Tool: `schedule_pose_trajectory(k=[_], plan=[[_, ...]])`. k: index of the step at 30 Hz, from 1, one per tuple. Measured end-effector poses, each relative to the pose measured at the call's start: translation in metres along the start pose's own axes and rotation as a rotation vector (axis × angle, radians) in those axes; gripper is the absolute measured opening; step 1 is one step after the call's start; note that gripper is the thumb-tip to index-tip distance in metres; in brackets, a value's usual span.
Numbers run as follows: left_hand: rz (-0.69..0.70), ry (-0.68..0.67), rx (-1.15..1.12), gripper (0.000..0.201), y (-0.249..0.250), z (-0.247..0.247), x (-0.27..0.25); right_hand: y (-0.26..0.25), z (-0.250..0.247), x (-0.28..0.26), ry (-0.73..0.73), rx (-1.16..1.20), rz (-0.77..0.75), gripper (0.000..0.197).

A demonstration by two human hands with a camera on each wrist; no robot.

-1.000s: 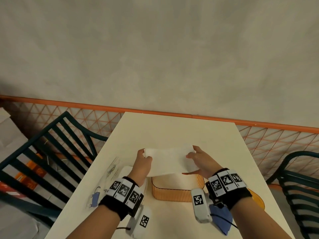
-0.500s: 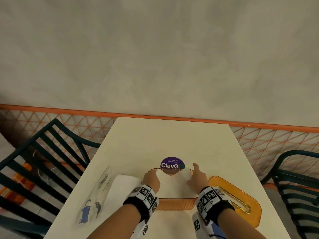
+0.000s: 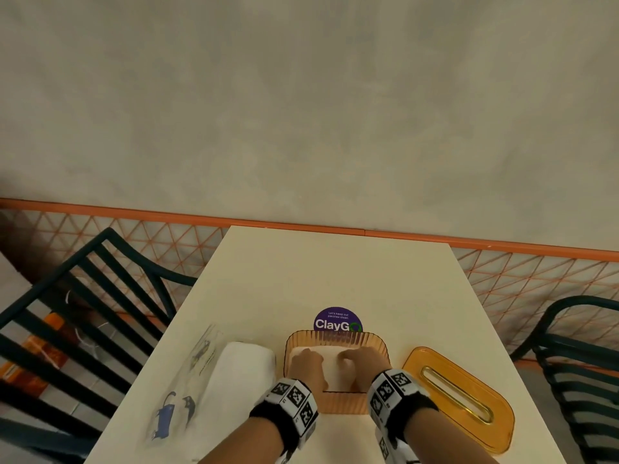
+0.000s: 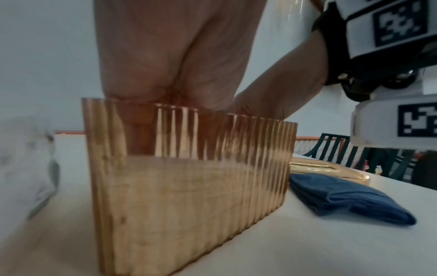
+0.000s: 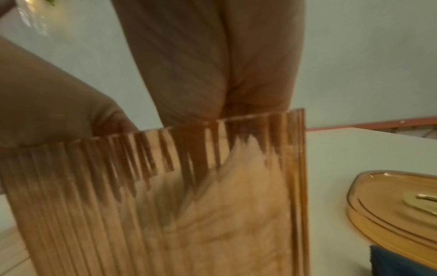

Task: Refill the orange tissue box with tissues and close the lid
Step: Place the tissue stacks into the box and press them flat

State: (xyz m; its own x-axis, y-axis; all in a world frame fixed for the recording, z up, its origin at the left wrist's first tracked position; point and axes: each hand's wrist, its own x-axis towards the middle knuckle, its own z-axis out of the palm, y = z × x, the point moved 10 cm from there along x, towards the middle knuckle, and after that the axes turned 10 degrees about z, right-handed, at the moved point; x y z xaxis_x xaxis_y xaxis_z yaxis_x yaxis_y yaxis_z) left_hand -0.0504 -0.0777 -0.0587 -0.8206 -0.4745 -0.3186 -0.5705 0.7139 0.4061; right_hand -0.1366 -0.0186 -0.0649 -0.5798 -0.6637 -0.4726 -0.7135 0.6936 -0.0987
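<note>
Progress: tissue stack [image 3: 331, 363] is inside the orange tissue box [image 3: 336, 339]; lid [image 3: 459, 396] off, lying flat on the surface [image 3: 335, 272] just right of box, slot up; so fill step looks nearly done (judgement), closing not yet done.

Hands: left hand [image 3: 306, 365] and right hand [image 3: 356, 363] both down in the box, side by side on top of stack, approx pressing it; fingers hidden below the rim in head view and smeared by ribbed wall in wrist views; cannot tell whether either grip is flat on the tissues or pinching them.

Left over: white tissue pack [image 3: 239, 376] w/ clear printed wrapper [image 3: 187, 380] left of box; whether more goes in, cannot tell.

Materials: box = translucent amber plastic, vertical fluted walls, rounded-rect plan; wall distorts what is behind it; stack reads pale through it in both wrist views. Lid = same amber, smooth, rounded corners, gold-rimmed oval slot. Tissues soft, white, matte. Blue cloth [image 4: 343, 199], folded, near box on its right. Purple round sticker [image 3: 338, 321] behind box.
</note>
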Motion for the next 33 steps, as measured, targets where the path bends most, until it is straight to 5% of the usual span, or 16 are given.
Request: schedule_pose_trajectory(k=[5, 8, 11, 13, 16, 19, 26, 33], plan=[[-0.019, 0.045, -0.078, 0.055, -0.004, -0.004, -0.003, 0.002, 0.000, -0.002, -0.001, -0.019, 0.003, 0.053], [-0.047, 0.286, -0.191, 0.035, -0.012, -0.037, -0.019, 0.008, -0.012, -0.007, 0.029, 0.040, 0.021, 0.054], [-0.123, 0.575, -0.252, 0.020, -0.047, -0.084, -0.051, 0.017, -0.048, -0.020, 0.260, 0.103, 0.022, 0.041], [-0.231, 0.637, -0.252, 0.017, -0.084, -0.096, -0.067, 0.030, -0.062, -0.028, 0.365, 0.147, 0.051, 0.040], [-0.430, 0.336, -0.132, 0.037, -0.131, -0.061, -0.072, 0.054, -0.056, -0.029, 0.346, 0.253, 0.163, 0.046], [-0.456, 0.107, -0.033, 0.068, -0.139, -0.017, -0.074, 0.066, -0.031, -0.025, 0.227, 0.283, 0.269, 0.050], [-0.486, 0.149, 0.119, 0.075, -0.134, 0.009, -0.072, 0.061, -0.015, -0.025, 0.169, 0.237, 0.289, 0.048], [-0.456, 0.146, 0.131, 0.037, -0.128, 0.006, -0.065, 0.059, -0.016, -0.028, 0.170, 0.241, 0.288, 0.053]])
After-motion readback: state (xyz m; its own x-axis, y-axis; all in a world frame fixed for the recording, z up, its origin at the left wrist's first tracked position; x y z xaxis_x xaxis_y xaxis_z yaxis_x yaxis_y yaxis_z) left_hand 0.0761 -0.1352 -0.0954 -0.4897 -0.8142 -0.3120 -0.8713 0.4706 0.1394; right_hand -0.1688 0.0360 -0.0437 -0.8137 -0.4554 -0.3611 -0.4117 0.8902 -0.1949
